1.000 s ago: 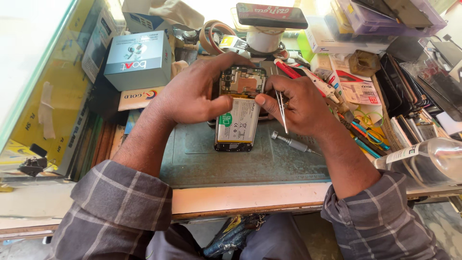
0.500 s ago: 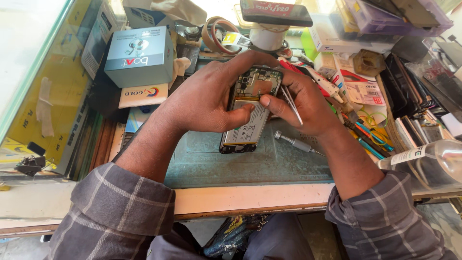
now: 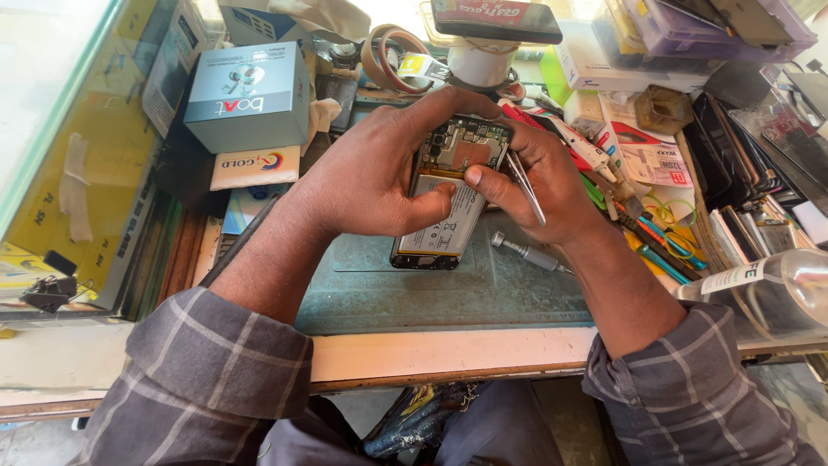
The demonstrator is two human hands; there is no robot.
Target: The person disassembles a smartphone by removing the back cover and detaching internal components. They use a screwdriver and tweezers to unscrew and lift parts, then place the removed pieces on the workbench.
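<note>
A small phone-repair workshop, by every sign: cluttered surface with a grey-green rubber work mat, opened black smartphone with bared circuit board and white battery, silver metal screwdriver, thin steel tweezers, rolls of tan tape, stacked dark phone screens, boxed accessories in a grey-blue cardboard carton.

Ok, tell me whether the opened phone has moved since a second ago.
Yes. The opened phone has been lifted and tilted: its lower end has swung toward the left hand, away from the screwdriver on the green mat.
</note>
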